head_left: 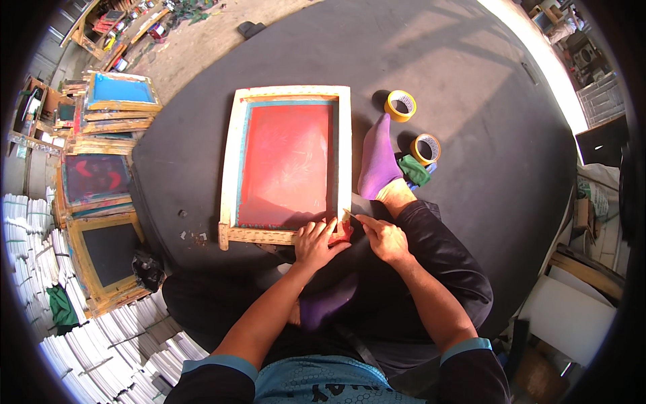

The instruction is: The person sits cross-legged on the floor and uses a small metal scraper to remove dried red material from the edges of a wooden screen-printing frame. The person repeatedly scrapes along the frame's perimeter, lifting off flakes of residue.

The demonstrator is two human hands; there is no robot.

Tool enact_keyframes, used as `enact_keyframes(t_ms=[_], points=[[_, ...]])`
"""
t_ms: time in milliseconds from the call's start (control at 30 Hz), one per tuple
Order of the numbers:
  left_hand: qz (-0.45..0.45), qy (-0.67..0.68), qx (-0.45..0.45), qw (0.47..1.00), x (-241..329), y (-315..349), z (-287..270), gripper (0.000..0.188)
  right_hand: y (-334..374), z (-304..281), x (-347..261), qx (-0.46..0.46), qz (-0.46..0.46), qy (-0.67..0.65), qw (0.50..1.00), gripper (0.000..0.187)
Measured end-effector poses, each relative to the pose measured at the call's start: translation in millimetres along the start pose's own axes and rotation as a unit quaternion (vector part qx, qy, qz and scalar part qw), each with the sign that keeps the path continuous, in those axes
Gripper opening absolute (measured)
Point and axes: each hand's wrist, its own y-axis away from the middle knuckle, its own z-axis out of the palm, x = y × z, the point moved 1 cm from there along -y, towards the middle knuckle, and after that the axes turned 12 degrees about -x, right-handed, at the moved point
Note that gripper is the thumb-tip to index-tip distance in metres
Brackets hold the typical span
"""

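A wooden screen printing frame with a red-coated mesh and a blue-green border lies in front of me, its near edge close to my lap. My left hand is on the near rail by the right corner, fingers bent over the wood and thumb pointing right. Just right of that corner, my right hand is closed on a thin pointed tool. The tool's tip meets the right rail; most of it is hidden in my fist, so its kind is unclear. Reddish stain marks the corner.
Two yellow tape rolls and a green cloth are beside my purple-socked foot, right of the frame. More framed screens stack at the left, above bundled white paper. A black plastic bag sits at the dark surface's left edge.
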Motion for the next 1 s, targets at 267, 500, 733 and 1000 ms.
enact_keyframes(t_ms=[267, 500, 733, 1000], points=[[0.006, -0.021, -0.007, 1.0, -4, -8, 0, 0.074, -9, -2, -3, 0.003, -0.015, -0.026, 1.0, 0.032], [0.025, -0.024, 0.013, 0.999, -3, -10, -1, 0.073, -11, -3, -3, -0.016, -0.005, -0.033, 0.999, 0.033], [0.026, -0.024, -0.033, 0.999, -2, -13, -7, 0.071, -11, -20, -26, -0.072, 0.05, 0.137, 0.987, 0.034], [0.037, -0.009, -0.02, 0.999, -1, -15, -10, 0.07, -19, -22, -14, -0.103, 0.045, 0.036, 0.993, 0.033]])
